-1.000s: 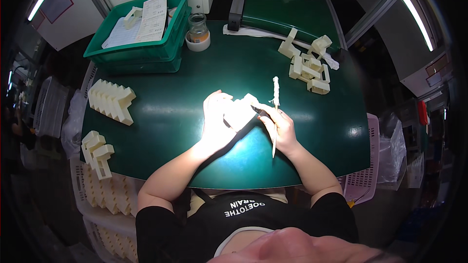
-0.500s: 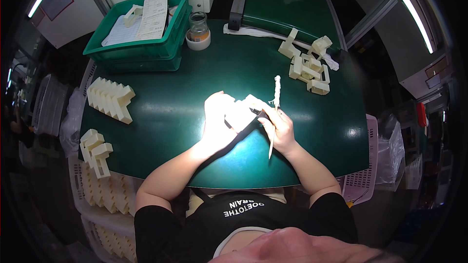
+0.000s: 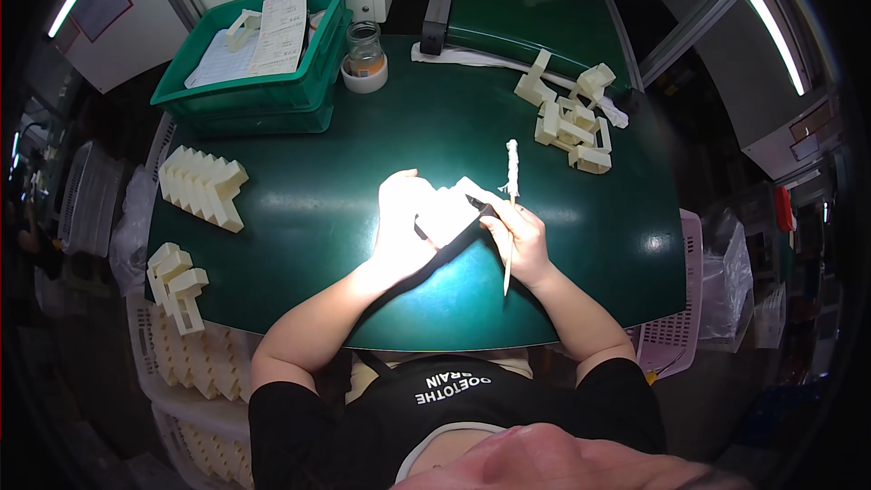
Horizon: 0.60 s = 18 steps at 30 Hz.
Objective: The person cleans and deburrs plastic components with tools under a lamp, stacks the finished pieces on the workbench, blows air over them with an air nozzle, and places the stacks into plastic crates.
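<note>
left hand (image 3: 404, 218): closed around a cream plastic part (image 3: 449, 210) at mid-table, under strong glare; fingers wrapped on it, same hold as a second ago.
right hand (image 3: 517, 231): pinched shut on a thin tool (image 3: 509, 263), tip at the part's right edge; a dark strip runs from that edge down-left, cannot tell what it is.
change: tool's lower end swings slightly leftward over the last second, the hand shifts a little; part stays put in the left hand.
meaning: looks like trimming or scraping along one edge is ongoing, same part, not finished with it.
white stick (image 3: 513, 168): lies on the green table (image 3: 318, 218) just above the right hand, unmoved.
loose parts (image 3: 572, 122): pile at upper right, well apart from the hands, unchanged.
stacked parts (image 3: 201, 186): neat block at left, untouched.
green bin (image 3: 263, 82): back left, papers inside; glass jar (image 3: 365, 50) beside it.
</note>
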{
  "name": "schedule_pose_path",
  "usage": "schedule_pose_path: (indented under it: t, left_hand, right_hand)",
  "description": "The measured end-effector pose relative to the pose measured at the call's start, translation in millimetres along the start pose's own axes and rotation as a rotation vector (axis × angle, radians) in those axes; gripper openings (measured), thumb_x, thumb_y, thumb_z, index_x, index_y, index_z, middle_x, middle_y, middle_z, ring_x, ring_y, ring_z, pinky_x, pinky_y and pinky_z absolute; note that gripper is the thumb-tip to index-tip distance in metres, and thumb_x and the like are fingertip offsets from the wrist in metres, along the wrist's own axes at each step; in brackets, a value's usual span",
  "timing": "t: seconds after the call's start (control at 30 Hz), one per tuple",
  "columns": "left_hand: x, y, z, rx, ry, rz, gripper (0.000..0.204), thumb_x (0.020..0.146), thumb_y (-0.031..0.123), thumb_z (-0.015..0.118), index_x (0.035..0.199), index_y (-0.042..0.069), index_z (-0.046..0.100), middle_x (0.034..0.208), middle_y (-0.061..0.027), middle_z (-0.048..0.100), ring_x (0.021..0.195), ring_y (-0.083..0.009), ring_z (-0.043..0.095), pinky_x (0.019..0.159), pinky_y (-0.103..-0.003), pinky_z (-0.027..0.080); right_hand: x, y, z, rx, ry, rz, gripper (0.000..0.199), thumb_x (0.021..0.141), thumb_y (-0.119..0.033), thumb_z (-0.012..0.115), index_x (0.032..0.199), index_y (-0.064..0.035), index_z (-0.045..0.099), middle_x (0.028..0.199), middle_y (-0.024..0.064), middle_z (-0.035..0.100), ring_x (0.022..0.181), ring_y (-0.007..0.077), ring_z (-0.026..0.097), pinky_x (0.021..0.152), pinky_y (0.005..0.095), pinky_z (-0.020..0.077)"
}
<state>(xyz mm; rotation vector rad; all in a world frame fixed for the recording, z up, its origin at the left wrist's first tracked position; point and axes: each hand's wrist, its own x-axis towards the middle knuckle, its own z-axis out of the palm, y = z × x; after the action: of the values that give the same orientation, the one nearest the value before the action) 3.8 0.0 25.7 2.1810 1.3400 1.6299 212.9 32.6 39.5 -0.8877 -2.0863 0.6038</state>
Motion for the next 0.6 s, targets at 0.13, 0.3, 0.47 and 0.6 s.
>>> schedule_pose_path:
  t: [0.13, 0.3, 0.47, 0.6]
  left_hand:
    - [-6, -5, 3, 0.053, -0.041, 0.005, 0.047, 0.071, 0.009, 0.073, 0.113, 0.005, 0.051, 0.106, -0.0103, 0.049, 0.105, -0.0248, 0.051, 0.106, -0.044, 0.034]
    - [-20, -10, 9, -0.197, -0.054, -0.339, 0.054, 0.077, 0.015, 0.075, 0.121, 0.003, 0.047, 0.108, -0.0088, 0.051, 0.103, -0.0201, 0.052, 0.097, -0.039, 0.043]
    - [-11, -19, 2, -0.841, -0.042, -0.888, 0.052, 0.085, 0.017, 0.069, 0.128, 0.002, 0.043, 0.120, -0.0084, 0.051, 0.112, -0.0190, 0.050, 0.094, -0.034, 0.043]
    - [-3, -13, -3, -1.028, -0.065, -0.973, 0.060, 0.086, 0.014, 0.069, 0.136, 0.004, 0.036, 0.122, -0.0065, 0.051, 0.108, -0.0132, 0.050, 0.091, -0.030, 0.044]
  right_hand:
    - [-1, 1, 2, 0.060, -0.020, 0.049, 0.032, 0.087, 0.002, 0.063, 0.119, 0.0020, 0.063, 0.080, 0.0088, 0.063, 0.073, 0.0186, 0.062, 0.067, 0.0281, 0.0499]
    - [0, 8, -1, 0.024, 0.067, -0.048, 0.034, 0.090, -0.003, 0.062, 0.123, 0.0005, 0.061, 0.082, 0.0086, 0.064, 0.075, 0.0172, 0.063, 0.070, 0.0270, 0.0504]
    - [9, 31, -18, -0.251, 0.042, 0.055, 0.034, 0.091, -0.013, 0.065, 0.124, -0.0090, 0.062, 0.097, 0.0094, 0.068, 0.088, 0.0230, 0.061, 0.081, 0.0348, 0.0468]
    - [17, 28, -22, -0.206, 0.198, 0.082, 0.047, 0.101, -0.040, 0.045, 0.127, -0.0033, 0.058, 0.102, 0.0119, 0.066, 0.092, 0.0249, 0.059, 0.089, 0.0360, 0.0415]
